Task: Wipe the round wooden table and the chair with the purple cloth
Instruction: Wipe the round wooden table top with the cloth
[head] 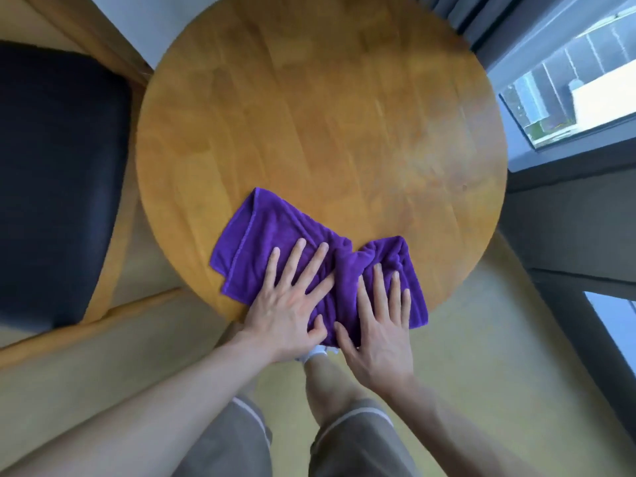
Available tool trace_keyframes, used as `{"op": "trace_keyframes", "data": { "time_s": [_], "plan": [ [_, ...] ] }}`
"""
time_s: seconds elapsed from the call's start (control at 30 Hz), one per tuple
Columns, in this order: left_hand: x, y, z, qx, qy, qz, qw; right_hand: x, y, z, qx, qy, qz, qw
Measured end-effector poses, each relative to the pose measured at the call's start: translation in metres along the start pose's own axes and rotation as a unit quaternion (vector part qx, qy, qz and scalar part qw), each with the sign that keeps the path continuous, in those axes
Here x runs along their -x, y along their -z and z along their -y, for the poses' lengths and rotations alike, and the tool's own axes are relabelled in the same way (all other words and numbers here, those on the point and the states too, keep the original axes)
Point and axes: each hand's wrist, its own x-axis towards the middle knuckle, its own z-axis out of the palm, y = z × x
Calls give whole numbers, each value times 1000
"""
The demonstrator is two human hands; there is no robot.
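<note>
Both hands lie flat, fingers straight and spread, pressing down on a rumpled purple terry cloth [320, 270]. Left hand [289, 304] covers the cloth's middle; right hand [382, 325] sits just beside it, on the cloth's right part, thumbs nearly meeting. Neither hand pinches or bunches the fabric; the palms hold it against the wood.

That cloth lies at the near edge of the round honey-coloured wooden table [327, 115], its lower right corner hanging slightly past the rim. Most of the tabletop stretches bare beyond the cloth, away from the person.

Left of the table stands a wooden-framed chair with a dark padded seat [58, 180], close to the table's rim. Right of the table is a window [568, 98] with a dark frame. Below the table's near edge are the person's grey shorts [347, 442] and bare knees over a yellowish floor [481, 339].

Judging by this, the table-wiping step is in hand, and the chair seems not yet reached. Next likely calls for pushing the cloth outward across the far tabletop under steady palm pressure.

No brand, label or writing can be read.
</note>
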Motion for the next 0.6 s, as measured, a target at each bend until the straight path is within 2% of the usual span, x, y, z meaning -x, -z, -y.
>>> {"op": "trace_keyframes", "data": {
  "time_s": [0.17, 0.3, 0.6],
  "plan": [
    [53, -9, 41, 30, 62, -23, 997, -14, -10, 45, 60, 108, 45, 991],
    [65, -4, 78, 35, 102, -17, 994, -50, -13, 83, 70, 149, 56, 985],
    [8, 18, 157, 45, 213, -89, 972, -193, 1, 133, 47, 253, 27, 966]
  ]
}}
